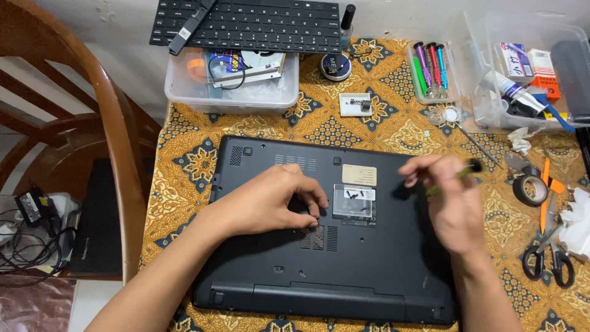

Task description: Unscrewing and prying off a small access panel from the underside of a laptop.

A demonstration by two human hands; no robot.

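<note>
The table point(393, 123), covered in a gold and navy patterned cloth, runs out of view at the right and bottom, and its left edge meets a curved brown wooden chair point(117, 154) that is itself cut off at the top left. A black plastic laptop point(369, 264) lies upside down in the middle of the table, its near edge close to the bottom of the view; both forearms cover parts of its base. Bare cloth shows in a band between the laptop and the things along the far edge, and a narrower strip on its left.

A black keyboard point(258, 24) rests across a clear plastic tub point(230, 89) at the far edge, hiding much of what the tub holds. A second clear plastic bin point(479, 110) at the far right is cropped by the frame.

The left hand point(276, 200) lies on the laptop base with fingertips pressed together, pinching something too small to make out, just beside the vent slots. The right hand point(452, 209) is lifted over the laptop's right side, blurred, fingers closed on a thin green-handled tool point(461, 175) whose tip cannot be made out.

Black-handled scissors point(547, 258) and a black tape roll point(530, 189) crowd the right margin. A small clear packet of screws point(354, 201) sits on the base between the hands.
</note>
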